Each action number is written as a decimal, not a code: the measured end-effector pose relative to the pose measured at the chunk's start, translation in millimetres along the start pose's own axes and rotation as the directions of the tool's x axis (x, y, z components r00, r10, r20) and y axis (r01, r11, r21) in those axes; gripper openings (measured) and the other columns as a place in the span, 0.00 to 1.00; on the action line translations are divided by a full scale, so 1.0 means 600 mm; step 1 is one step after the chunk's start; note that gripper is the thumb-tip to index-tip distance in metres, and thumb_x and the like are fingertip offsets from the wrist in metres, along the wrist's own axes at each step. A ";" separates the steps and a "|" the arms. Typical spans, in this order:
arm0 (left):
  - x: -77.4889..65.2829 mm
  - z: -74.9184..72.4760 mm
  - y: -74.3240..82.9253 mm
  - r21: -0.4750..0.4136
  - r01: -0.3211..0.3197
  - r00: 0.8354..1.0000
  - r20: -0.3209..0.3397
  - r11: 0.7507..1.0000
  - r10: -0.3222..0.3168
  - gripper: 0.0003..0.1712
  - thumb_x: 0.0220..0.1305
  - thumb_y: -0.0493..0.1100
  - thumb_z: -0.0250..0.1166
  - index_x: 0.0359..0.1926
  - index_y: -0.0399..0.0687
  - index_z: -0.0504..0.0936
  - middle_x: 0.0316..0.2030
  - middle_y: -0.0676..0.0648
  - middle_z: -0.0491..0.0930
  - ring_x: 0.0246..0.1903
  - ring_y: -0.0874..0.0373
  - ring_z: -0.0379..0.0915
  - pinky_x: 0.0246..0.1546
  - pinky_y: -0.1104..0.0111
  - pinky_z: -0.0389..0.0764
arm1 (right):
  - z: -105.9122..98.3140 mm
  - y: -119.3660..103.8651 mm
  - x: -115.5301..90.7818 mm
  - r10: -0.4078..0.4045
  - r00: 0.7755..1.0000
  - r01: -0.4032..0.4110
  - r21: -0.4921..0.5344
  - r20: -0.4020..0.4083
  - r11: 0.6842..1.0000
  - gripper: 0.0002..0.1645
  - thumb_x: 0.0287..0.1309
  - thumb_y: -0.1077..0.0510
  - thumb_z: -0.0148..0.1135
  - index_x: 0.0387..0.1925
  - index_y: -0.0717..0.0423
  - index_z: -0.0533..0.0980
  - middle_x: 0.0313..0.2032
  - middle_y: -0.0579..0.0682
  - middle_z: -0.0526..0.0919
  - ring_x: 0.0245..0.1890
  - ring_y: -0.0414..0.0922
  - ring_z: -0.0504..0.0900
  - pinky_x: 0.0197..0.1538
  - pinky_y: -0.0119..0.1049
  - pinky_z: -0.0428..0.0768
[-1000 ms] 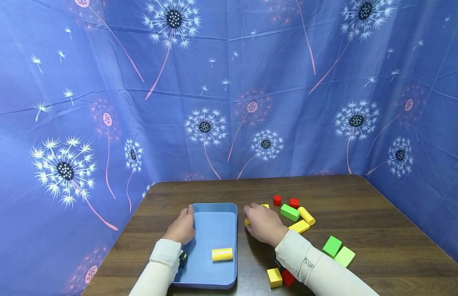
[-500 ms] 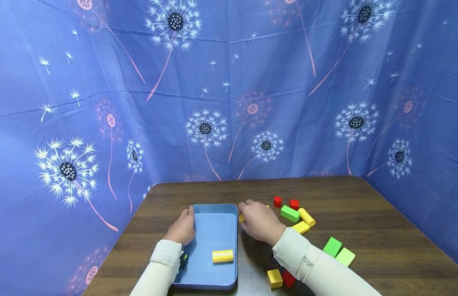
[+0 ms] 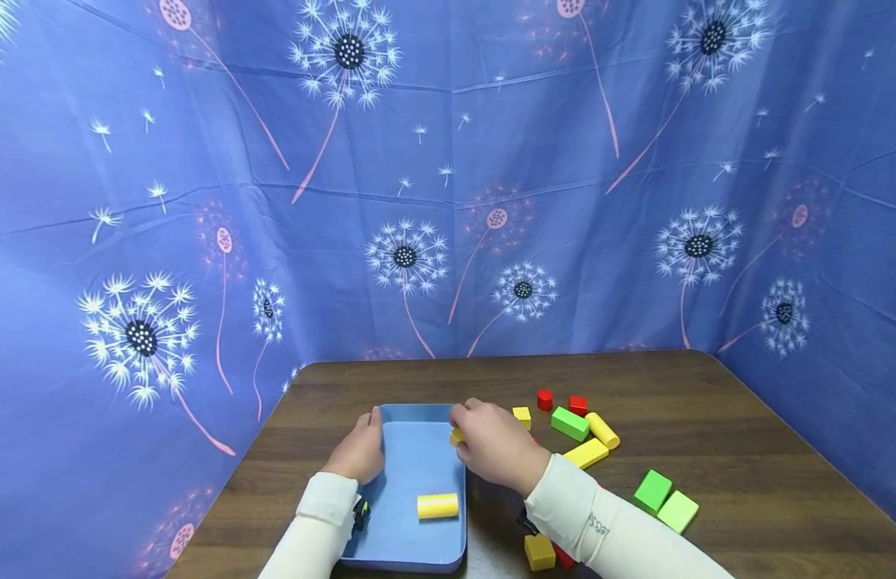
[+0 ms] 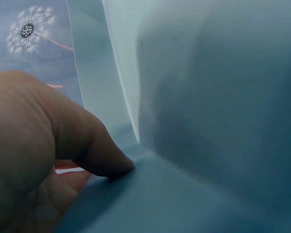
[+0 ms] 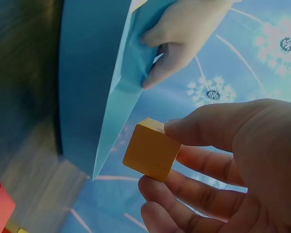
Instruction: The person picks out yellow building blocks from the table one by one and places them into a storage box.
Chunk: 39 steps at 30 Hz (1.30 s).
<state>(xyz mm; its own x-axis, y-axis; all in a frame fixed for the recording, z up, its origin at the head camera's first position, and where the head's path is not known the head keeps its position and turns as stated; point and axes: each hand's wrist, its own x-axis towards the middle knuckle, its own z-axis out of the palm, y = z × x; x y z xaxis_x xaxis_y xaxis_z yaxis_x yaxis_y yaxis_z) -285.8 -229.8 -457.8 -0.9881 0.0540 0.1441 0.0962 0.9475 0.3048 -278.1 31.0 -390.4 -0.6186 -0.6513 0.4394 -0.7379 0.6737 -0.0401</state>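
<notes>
My left hand [image 3: 357, 449] grips the left wall of a blue tray [image 3: 412, 567], thumb inside, as the left wrist view shows the thumb [image 4: 104, 150] pressed on the tray wall. My right hand [image 3: 500, 444] is over the tray's right rim near its far corner. It pinches a yellow cube block [image 5: 153, 149] between thumb and fingers; in the head view only a small part of this cube [image 3: 456, 437] shows past the fingers. A yellow cylinder block [image 3: 437, 506] lies on its side on the tray floor, toward the near right.
Right of the tray on the wooden table [image 3: 680, 418] lie several blocks: a yellow cube [image 3: 522, 416], a red cylinder [image 3: 544, 400], a green block [image 3: 570, 424], a yellow bar [image 3: 587, 453], two green blocks [image 3: 652, 491]. Near the front edge sits another yellow cube [image 3: 539, 552]. A patterned curtain [image 3: 448, 177] hangs behind.
My right hand has moved left with the yellow cube, from beside the tray to over its right rim, uncovering another yellow cube on the table. The left hand has kept its hold.
</notes>
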 end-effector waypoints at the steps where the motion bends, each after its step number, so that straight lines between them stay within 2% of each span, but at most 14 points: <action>1: 0.000 0.001 0.000 -0.013 0.003 1.000 -0.001 1.000 -0.003 0.41 0.58 0.29 0.57 0.69 0.29 0.48 0.64 0.31 0.59 0.54 0.45 0.67 0.51 0.51 0.74 | -0.001 -0.004 0.000 -0.003 1.000 0.003 0.003 0.006 1.000 0.16 0.45 0.55 0.71 0.38 0.52 0.78 0.30 0.44 0.77 0.25 0.36 0.73 0.30 0.32 0.81; 7: -0.001 0.002 -0.002 -0.084 0.020 1.000 -0.005 0.996 -0.021 0.41 0.56 0.28 0.54 0.69 0.28 0.45 0.64 0.29 0.57 0.59 0.42 0.59 0.57 0.49 0.67 | -0.004 -0.027 0.002 -0.033 0.998 0.031 0.032 0.046 0.999 0.15 0.47 0.55 0.70 0.38 0.51 0.78 0.30 0.43 0.77 0.25 0.35 0.72 0.28 0.30 0.79; 12: -0.001 0.002 -0.002 -0.048 0.053 0.998 -0.025 0.997 -0.055 0.41 0.54 0.30 0.58 0.67 0.25 0.50 0.60 0.27 0.63 0.57 0.38 0.61 0.56 0.46 0.67 | 0.002 -0.038 0.002 -0.065 0.996 0.062 0.042 0.062 0.997 0.14 0.48 0.55 0.69 0.38 0.51 0.78 0.30 0.42 0.77 0.25 0.34 0.71 0.27 0.29 0.78; 16: -0.003 0.000 -0.003 -0.016 0.068 0.997 -0.032 0.998 -0.068 0.35 0.54 0.31 0.59 0.62 0.22 0.58 0.53 0.27 0.68 0.51 0.38 0.66 0.51 0.46 0.72 | 0.009 -0.046 0.002 -0.071 0.993 0.068 0.036 0.091 0.997 0.15 0.48 0.53 0.70 0.39 0.49 0.78 0.30 0.42 0.77 0.24 0.34 0.70 0.28 0.29 0.79; 19: -0.004 -0.003 -0.002 -0.015 0.084 0.996 -0.025 0.996 -0.085 0.31 0.54 0.32 0.59 0.58 0.21 0.62 0.47 0.29 0.73 0.43 0.42 0.72 0.43 0.49 0.78 | 0.013 -0.049 0.002 -0.081 0.990 0.077 0.036 0.111 0.996 0.16 0.48 0.52 0.70 0.39 0.49 0.78 0.29 0.41 0.76 0.24 0.33 0.70 0.29 0.29 0.78; 23: -0.006 -0.008 -0.001 -0.010 0.136 0.991 0.001 0.991 -0.136 0.32 0.56 0.35 0.58 0.59 0.21 0.61 0.39 0.32 0.78 0.30 0.48 0.75 0.31 0.51 0.80 | 0.015 -0.053 0.002 -0.103 0.987 0.097 0.052 0.127 0.994 0.16 0.47 0.52 0.72 0.39 0.49 0.78 0.29 0.41 0.76 0.24 0.32 0.69 0.29 0.27 0.78; 25: -0.008 -0.010 0.000 0.002 0.157 0.987 0.021 0.988 -0.157 0.34 0.57 0.37 0.57 0.60 0.21 0.58 0.36 0.32 0.79 0.26 0.48 0.75 0.28 0.50 0.79 | 0.015 -0.055 0.002 -0.109 0.985 0.102 0.058 0.134 0.993 0.17 0.46 0.51 0.72 0.39 0.50 0.78 0.29 0.41 0.76 0.24 0.32 0.69 0.29 0.27 0.79; 33: -0.009 -0.009 -0.001 0.027 0.183 0.982 0.047 0.983 -0.185 0.37 0.59 0.40 0.56 0.64 0.22 0.55 0.38 0.32 0.80 0.29 0.45 0.76 0.31 0.47 0.79 | 0.027 -0.059 0.001 -0.132 0.981 0.127 0.040 0.142 0.991 0.15 0.46 0.52 0.72 0.37 0.49 0.78 0.28 0.40 0.76 0.23 0.32 0.68 0.28 0.27 0.77; 39: -0.010 -0.010 0.000 0.020 0.186 0.981 0.054 0.982 -0.187 0.36 0.59 0.39 0.56 0.63 0.23 0.56 0.36 0.33 0.80 0.26 0.48 0.74 0.28 0.49 0.78 | 0.035 -0.059 -0.001 -0.140 0.981 0.136 0.039 0.133 0.990 0.14 0.46 0.53 0.71 0.36 0.49 0.78 0.27 0.41 0.76 0.23 0.32 0.68 0.27 0.28 0.77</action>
<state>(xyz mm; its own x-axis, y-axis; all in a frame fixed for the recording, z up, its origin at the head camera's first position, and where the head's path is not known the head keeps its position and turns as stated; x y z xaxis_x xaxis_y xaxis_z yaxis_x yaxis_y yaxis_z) -279.3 -232.0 -452.9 -0.9937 -0.1074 0.0334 -0.0920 0.9471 0.3075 -257.4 0.0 -408.3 -0.5395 -0.7797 0.3179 -0.8251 0.5647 -0.0152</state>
